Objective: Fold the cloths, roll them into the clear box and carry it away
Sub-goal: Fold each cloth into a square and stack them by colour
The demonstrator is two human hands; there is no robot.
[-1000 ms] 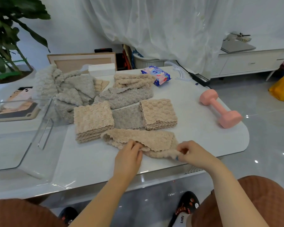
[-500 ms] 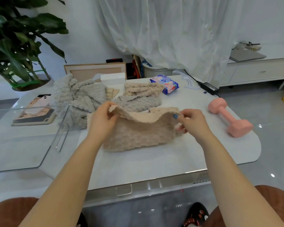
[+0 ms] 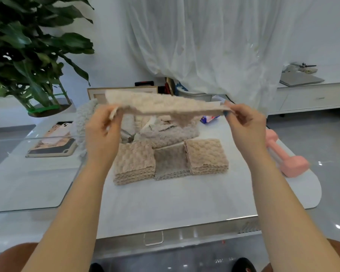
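**Beige cloth stretched crosswise, high above the folded stacks**

Gripping a beige cloth [image 3: 161,104] by the two ends of its near edge: left hand [image 3: 103,132] pinched on the left end, right hand [image 3: 243,124] pinched on the right. Hands wide apart, pulling it taut. Held up in the air, well clear of the table [image 3: 165,203], almost edge-on to the camera. Lying crosswise, long axis left to right, far edge tipped up and away, a small sag under the middle.

Hanging over the loose heap [image 3: 165,132] of unfolded cloths. Just nearer the body, three folded piles touching side by side: beige stack [image 3: 134,161], grey stack [image 3: 170,161], second beige stack [image 3: 205,156]. Equally close to both hands, neither one favoured.

Most likely the spread before a first fold. Calls either for lowering toward the body, onto the bare table in front of the stacks, or for bringing the two ends together across that left-right axis.

Clear box [image 3: 33,138] off to the left, nearer the left hand, no cloth visible inside. Pink dumbbell [image 3: 290,165] out to the right, beyond the right forearm, apart from the cloths.
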